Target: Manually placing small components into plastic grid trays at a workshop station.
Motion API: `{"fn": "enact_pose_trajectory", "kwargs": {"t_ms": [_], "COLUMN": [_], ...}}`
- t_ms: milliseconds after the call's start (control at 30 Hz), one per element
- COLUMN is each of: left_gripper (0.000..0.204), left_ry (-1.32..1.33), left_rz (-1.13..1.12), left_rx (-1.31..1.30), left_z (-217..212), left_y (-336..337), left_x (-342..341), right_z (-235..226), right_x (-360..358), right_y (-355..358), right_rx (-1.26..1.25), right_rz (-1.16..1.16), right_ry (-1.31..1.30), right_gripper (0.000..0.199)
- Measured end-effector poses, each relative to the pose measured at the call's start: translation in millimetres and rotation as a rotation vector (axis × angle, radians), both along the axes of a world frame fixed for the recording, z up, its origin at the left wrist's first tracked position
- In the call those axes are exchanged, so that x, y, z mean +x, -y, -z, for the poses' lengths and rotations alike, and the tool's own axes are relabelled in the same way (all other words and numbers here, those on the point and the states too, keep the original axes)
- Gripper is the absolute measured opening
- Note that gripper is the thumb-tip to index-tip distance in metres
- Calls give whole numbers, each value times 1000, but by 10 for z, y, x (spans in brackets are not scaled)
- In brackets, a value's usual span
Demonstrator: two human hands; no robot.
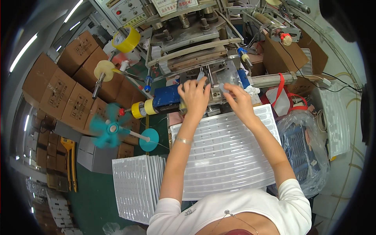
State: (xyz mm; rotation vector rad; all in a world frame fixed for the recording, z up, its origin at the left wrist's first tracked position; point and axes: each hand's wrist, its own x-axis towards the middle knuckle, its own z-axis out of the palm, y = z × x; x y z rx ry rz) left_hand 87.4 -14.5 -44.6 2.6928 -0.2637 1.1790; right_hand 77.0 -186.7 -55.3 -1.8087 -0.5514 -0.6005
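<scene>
My left hand (194, 96) reaches into the front of a metal press (192, 39), palm down with the fingers bent. At its fingertips is a small pale, translucent piece (200, 75). A second small translucent piece (223, 87) sits between the thumb and fingers of my right hand (239, 101), just right of the press's metal fixture (216, 94). What exactly these pieces are is too small to tell. Under my forearms lies a large whitish ribbed plastic tray (227, 156) with rows of narrow slots.
A stack of similar trays (135, 188) leans at lower left. A teal fan (111, 128) stands beside cardboard boxes (58, 90). Yellow tape rolls (126, 39) hang left of the press. On the right are a plastic-wrapped blue crate (299, 145) and a red-handled bag (280, 100).
</scene>
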Motion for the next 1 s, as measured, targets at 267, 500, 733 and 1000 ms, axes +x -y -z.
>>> {"fn": "enact_pose_trajectory", "kwargs": {"t_ms": [267, 500, 733, 1000], "left_gripper": [28, 33, 39, 27], "left_ry": [-306, -264, -283, -309], "left_rz": [202, 314, 441, 618], "left_rx": [-1053, -1340, -1907, -2187], "left_z": [50, 183, 350, 529], "left_y": [-4, -285, -416, -523], "left_x": [-1135, -1461, -1456, -1599], "right_z": [-35, 6, 489, 959], "right_x": [581, 364, -907, -1437], "right_y": [-305, -282, -203, -232], "right_rx": [-476, -184, -642, -961], "right_rz": [257, 316, -544, -586], "right_ry": [213, 332, -61, 167], "right_gripper": [19, 29, 32, 17]}}
